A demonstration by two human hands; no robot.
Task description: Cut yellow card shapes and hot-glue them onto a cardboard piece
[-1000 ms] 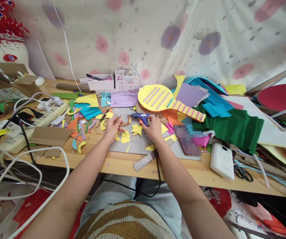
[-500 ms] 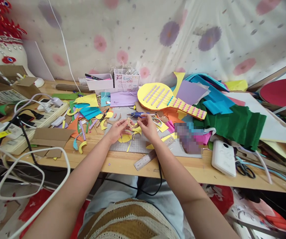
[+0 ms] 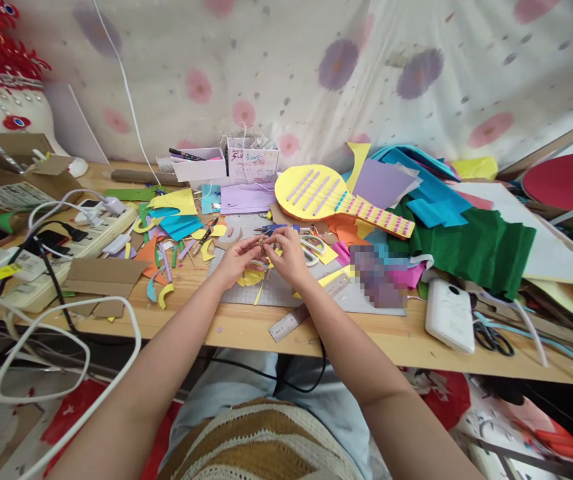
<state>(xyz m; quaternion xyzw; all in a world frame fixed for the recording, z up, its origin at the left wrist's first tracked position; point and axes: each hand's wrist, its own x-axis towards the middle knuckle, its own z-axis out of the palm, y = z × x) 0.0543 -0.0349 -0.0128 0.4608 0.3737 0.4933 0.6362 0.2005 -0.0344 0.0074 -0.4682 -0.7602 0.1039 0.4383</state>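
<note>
My left hand (image 3: 240, 261) and my right hand (image 3: 286, 253) meet fingertip to fingertip over the grey cutting mat (image 3: 366, 299). Both are closed in a pinch around something small that I cannot make out. Yellow paper pieces (image 3: 252, 277) lie on the mat just under the fingers. Right of my right hand are white-handled scissors (image 3: 311, 248). A blue tool (image 3: 281, 228) rests behind the hands. Farther back lies a yellow paper instrument (image 3: 311, 193) with purple strips and a dotted neck.
A metal ruler (image 3: 291, 323) overlaps the table's front edge. Paper scraps, a power strip (image 3: 111, 233) and white cables crowd the left. At right are a white power bank (image 3: 449, 317), black scissors (image 3: 492, 339) and green crepe paper (image 3: 476, 247).
My two hands have come together, the right one moving left, so their fingertips now meet. More of the white-handled scissors shows.
</note>
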